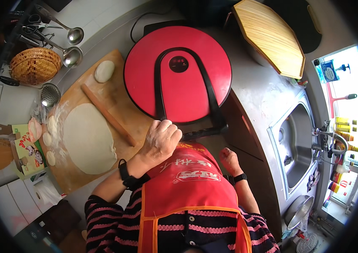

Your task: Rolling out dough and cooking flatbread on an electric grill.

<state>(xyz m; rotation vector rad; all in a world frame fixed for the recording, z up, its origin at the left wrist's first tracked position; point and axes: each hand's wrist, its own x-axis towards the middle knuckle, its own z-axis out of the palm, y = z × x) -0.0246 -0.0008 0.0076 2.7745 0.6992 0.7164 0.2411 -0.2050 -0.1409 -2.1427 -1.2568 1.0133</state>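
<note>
A round red electric griddle [141, 69] with a black trim and a small dark panel stands on the counter in front of me, its lid down. My left hand [162, 137] is wrapped round the left end of the black handle [200, 133] at its near edge. Close to my body, below the handle's right end, my right hand [228, 161] is curled into a fist and touches no part of the griddle; nothing shows in it. Left of the griddle, a rolled-out dough sheet [88, 139] lies on a floured wooden board [71, 101] beside a rolling pin [109, 114].
A round dough piece [104, 71] rests at the board's far end, with several small ones at its left edge. Ladles [72, 56] and a woven basket [35, 65] hang at far left. A slatted tray [269, 36] stands at back right, a steel sink [295, 147] at right.
</note>
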